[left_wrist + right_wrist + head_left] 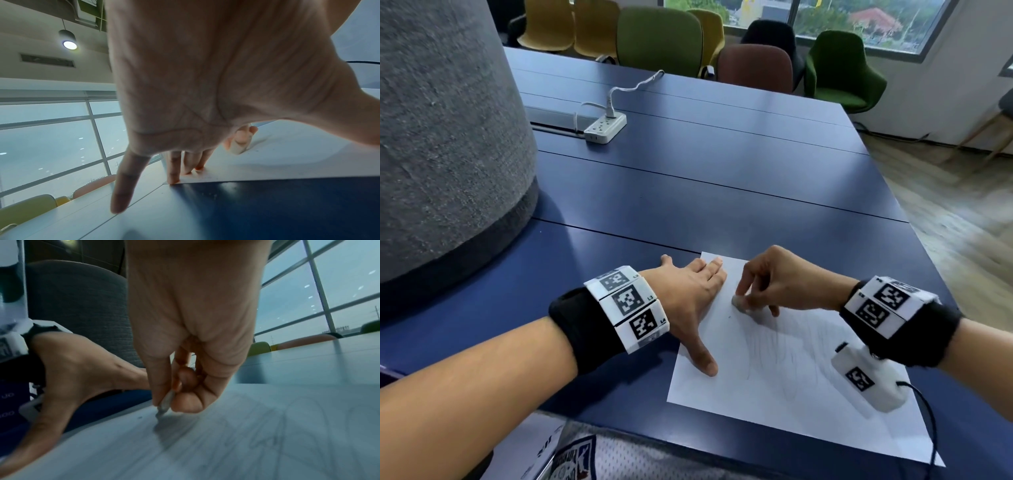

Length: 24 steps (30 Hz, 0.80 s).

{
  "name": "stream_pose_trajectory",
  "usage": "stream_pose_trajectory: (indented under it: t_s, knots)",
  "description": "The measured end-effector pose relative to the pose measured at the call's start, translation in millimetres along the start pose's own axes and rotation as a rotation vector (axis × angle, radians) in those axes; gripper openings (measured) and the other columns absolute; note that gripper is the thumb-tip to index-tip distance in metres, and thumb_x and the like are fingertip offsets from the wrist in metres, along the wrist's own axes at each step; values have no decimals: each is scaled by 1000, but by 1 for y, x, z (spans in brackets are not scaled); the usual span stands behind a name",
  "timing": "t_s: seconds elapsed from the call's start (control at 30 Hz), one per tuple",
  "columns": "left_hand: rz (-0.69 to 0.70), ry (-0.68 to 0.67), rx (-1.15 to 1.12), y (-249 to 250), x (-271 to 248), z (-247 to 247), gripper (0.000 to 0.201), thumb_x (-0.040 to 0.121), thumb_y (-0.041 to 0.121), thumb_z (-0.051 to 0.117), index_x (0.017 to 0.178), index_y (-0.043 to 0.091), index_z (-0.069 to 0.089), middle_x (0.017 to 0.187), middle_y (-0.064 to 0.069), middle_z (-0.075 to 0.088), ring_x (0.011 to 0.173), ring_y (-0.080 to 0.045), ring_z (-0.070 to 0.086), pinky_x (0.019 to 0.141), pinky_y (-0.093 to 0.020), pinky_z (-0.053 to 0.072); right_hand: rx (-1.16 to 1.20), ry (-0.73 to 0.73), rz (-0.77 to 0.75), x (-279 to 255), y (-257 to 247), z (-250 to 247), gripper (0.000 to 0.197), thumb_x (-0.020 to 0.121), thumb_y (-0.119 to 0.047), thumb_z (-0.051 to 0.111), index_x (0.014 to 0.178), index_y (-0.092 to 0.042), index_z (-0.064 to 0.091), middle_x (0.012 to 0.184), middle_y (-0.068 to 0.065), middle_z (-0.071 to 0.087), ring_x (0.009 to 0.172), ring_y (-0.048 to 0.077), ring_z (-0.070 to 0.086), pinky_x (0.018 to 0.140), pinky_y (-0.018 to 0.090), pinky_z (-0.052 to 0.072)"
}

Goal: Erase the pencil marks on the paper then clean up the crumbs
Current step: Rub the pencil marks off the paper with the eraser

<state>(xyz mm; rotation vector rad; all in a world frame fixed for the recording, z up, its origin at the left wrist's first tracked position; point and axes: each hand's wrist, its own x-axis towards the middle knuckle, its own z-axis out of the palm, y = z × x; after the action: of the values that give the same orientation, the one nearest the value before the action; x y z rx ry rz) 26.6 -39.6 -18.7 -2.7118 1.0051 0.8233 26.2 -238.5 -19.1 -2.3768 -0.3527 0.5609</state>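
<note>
White paper (pixel 774 370), one sheet, lies on the blue table (pixel 722 178) at its near edge. One small grey eraser (pixel 739 302) is pinched tight in the right hand (pixel 787 281), its tip on the sheet's far left part, just beside the left hand (pixel 688 294), which presses flat, fingers spread, over the left edge. Pencil marks (pixel 784 346) run nearward and rightward from the pinch. Bare tabletop stretches beyond. Only the left wrist view shows crumbs (pixel 209 194) on the table past the sheet's corner.

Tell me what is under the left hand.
The left hand lies flat, fingers on the paper along its left edge and far corner, palm over the blue table. Anything beneath the palm is hidden.
</note>
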Motion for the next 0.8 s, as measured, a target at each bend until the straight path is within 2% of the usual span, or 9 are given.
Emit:
stream_pose_trajectory:
  t_s: [0.07, 0.17, 0.23, 0.37, 0.53, 0.67, 0.7, 0.8]
  knots:
    - [-3, -3, 1, 0, 0, -1, 145, 56, 79, 72, 155, 16, -13, 162, 2, -20, 149, -18, -14, 114, -65, 0, -15, -17, 11, 2, -2, -2, 7, 80, -12, 78, 82, -6, 75, 60, 4, 70, 47, 14, 59, 52, 26, 52]
    - [0, 3, 12, 0, 1, 0, 145, 55, 80, 72, 155, 16, -13, 162, 2, -19, 149, -18, -13, 114, -65, 0, 10, 167, 55, 13, 7, -11, 9, 80, -12, 78, 80, -5, 73, 60, 5, 69, 44, 14, 57, 49, 23, 48]
    - [2, 5, 9, 0, 0, 1, 145, 55, 80, 72, 155, 16, -13, 162, 2, -19, 149, -17, -13, 114, -65, 0, 57, 214, 69, 13, 10, -8, 7, 80, -10, 77, 78, -5, 72, 59, 5, 68, 43, 15, 56, 48, 23, 47]
    - [1, -1, 13, 0, 0, 0, 145, 56, 80, 71, 155, 15, -13, 162, 2, -20, 149, -17, -14, 115, -64, 0, 33, 47, 57, 5, 5, 1, 7, 80, -13, 79, 81, -8, 75, 63, 6, 70, 48, 15, 57, 49, 25, 49]
    - [9, 8, 15, 1, 0, 0, 145, 56, 80, 71, 155, 16, -13, 162, 2, -19, 149, -16, -13, 114, -64, 0, 91, 261, 92, 18, 15, -10, 10, 80, -11, 77, 77, -4, 71, 62, 8, 69, 51, 21, 60, 50, 28, 53]
    - [6, -2, 16, 1, 0, -1, 145, 56, 79, 71, 154, 14, -13, 162, 1, -19, 149, -18, -14, 114, -65, 1, 121, 61, 78, 6, 12, 3, 14, 79, -17, 80, 80, -6, 72, 58, 5, 68, 46, 15, 57, 53, 27, 50]
    - [4, -5, 19, 1, 1, -2, 145, 56, 79, 71, 154, 14, -13, 162, 1, -19, 149, -18, -14, 114, -65, 0, 128, 67, 85, 8, 13, 1, 15, 78, -18, 81, 81, -6, 73, 59, 6, 68, 47, 16, 57, 54, 28, 51]
    - [3, -4, 20, 1, 1, -1, 145, 56, 79, 71, 154, 15, -15, 162, 2, -20, 149, -17, -14, 115, -65, -1, 179, 254, 114, 16, 21, -8, 16, 77, -15, 81, 79, -2, 72, 66, 14, 70, 51, 20, 58, 58, 35, 54]
